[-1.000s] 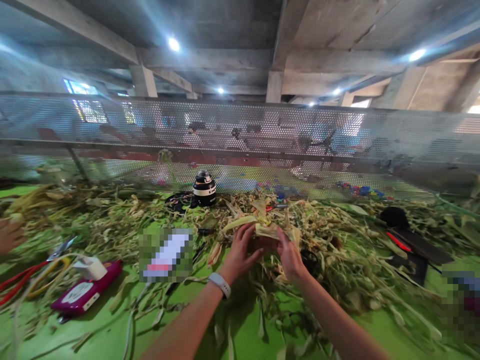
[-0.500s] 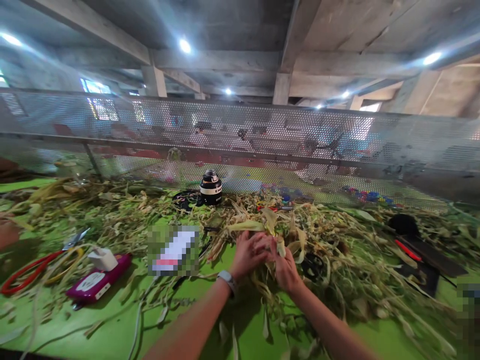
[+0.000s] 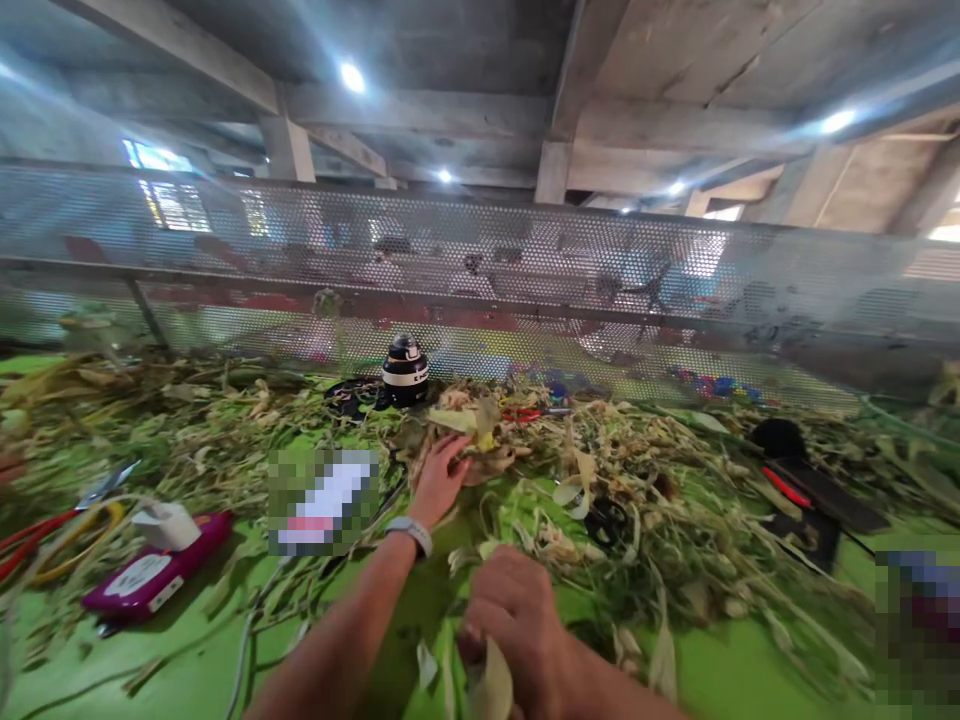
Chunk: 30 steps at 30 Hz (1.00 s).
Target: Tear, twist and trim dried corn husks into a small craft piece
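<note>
My left hand (image 3: 441, 480), with a pale band on its wrist, reaches forward with its fingers stretched out, touching a bunch of pale dried corn husks (image 3: 480, 465). Nearer to me, my right hand (image 3: 517, 605) is closed in a fist. A dried husk strip (image 3: 491, 685) shows just below that fist and seems to be gripped in it; part of it is hidden by the fingers. Loose husk scraps (image 3: 559, 540) lie on the green tabletop (image 3: 442, 555) beyond the right hand.
Behind the husks stands a black and white bottle (image 3: 405, 372), near a perforated metal screen (image 3: 480, 290). On the left are a magenta power strip (image 3: 154, 575) with a white plug, cables and scissors (image 3: 105, 487). A blurred-out phone-like object (image 3: 322, 505) and a dark red-edged item (image 3: 787, 487) also lie there.
My hands were together over the husks and are now apart. The right hand has pulled back toward me and closed; the left has stayed forward. The view has shifted slightly right.
</note>
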Tool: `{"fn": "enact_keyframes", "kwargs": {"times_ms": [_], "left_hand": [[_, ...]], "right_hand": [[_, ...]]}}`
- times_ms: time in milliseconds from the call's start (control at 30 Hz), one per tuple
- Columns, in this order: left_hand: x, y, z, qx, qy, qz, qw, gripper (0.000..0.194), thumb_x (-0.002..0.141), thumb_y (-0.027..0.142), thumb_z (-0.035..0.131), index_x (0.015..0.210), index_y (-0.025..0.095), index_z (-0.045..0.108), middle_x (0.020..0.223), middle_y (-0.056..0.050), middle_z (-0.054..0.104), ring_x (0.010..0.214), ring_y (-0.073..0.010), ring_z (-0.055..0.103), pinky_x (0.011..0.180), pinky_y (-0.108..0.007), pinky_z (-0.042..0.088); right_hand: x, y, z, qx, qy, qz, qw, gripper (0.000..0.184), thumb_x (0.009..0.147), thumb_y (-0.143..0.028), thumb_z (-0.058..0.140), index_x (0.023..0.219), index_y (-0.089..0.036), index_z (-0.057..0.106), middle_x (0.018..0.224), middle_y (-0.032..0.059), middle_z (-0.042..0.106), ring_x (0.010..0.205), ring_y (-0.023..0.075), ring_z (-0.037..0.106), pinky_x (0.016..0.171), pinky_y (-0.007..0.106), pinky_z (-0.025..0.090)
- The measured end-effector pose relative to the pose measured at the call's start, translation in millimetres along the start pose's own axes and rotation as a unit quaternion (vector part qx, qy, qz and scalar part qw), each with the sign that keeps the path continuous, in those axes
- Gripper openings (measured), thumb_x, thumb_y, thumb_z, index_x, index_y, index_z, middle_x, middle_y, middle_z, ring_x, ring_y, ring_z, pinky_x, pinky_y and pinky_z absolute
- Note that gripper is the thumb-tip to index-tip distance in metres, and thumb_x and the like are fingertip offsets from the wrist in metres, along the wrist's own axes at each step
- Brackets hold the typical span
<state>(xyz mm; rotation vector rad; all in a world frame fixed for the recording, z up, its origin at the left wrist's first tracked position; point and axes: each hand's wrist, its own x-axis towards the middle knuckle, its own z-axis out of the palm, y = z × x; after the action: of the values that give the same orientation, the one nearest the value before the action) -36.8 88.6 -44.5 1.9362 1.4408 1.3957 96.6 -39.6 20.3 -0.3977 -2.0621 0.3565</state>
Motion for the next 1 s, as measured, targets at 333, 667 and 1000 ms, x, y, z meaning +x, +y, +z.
{"fn": "enact_keyframes", "kwargs": {"times_ms": [333,667,1000], "left_hand": [[-5.3,48.7,-27.9,0.011,0.057,0.022,0.998,0.027,0.075,0.031,0.055,0.096,0.018,0.067,0.094,-0.010,0.065,0.089,-0.0236,0.058,0.084,-0.039,0.045],[-18.0,83.3,-27.7,-0.228,-0.229,-0.014,0.946,0.025,0.072,0.040,0.062,0.073,0.015,0.064,0.062,0.001,0.056,0.054,-0.0093,0.048,0.048,-0.019,0.037],[-8.2,65.5,-21.7,-0.280,-0.079,-0.085,0.953,0.024,0.066,0.036,0.067,0.066,0.015,0.055,0.058,0.004,0.052,0.053,-0.0084,0.047,0.050,-0.019,0.041]], "right_hand": [[25.3,45.9,-51.4,0.081,0.209,0.368,0.903,0.048,0.084,-0.058,0.037,0.073,-0.020,0.064,0.082,0.0037,0.060,0.080,0.0181,0.053,0.072,0.027,0.042],[21.9,62.2,-45.4,0.221,0.244,0.426,0.843,0.039,0.072,-0.056,0.057,0.078,-0.018,0.058,0.070,0.0024,0.062,0.063,0.0160,0.057,0.059,0.026,0.045],[7.2,80.2,-31.9,0.050,0.149,0.392,0.907,0.021,0.072,-0.037,0.056,0.072,-0.016,0.055,0.066,0.0007,0.058,0.061,0.0142,0.051,0.058,0.026,0.042]]}}
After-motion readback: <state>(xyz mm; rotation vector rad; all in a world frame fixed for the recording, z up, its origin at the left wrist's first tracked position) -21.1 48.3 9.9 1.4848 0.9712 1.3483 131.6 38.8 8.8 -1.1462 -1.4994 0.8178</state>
